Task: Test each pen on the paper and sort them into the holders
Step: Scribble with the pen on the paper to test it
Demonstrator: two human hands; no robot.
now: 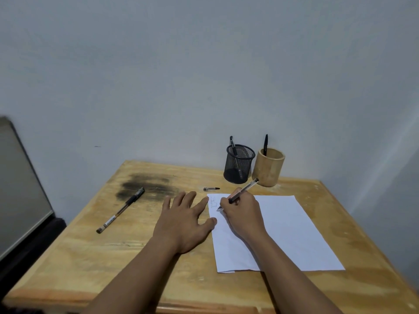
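Observation:
My right hand [243, 214] grips a clear pen [246, 189] with its tip touching the top left corner of a white paper sheet [290, 232], beside faint scribbles. My left hand [183, 219] lies flat with fingers spread, its thumb and index finger resting on the paper's left edge. A capped black pen [121, 209] lies on the table to the left. A loose pen cap [211, 189] rests behind my left hand. At the back stand a black mesh holder [238, 165] and a bamboo holder [268, 168], each with one pen standing in it.
The wooden table [113, 257] has a dark smudge at its back left. A grey wall rises right behind the holders. A leaning framed panel [20, 191] stands off the table's left side.

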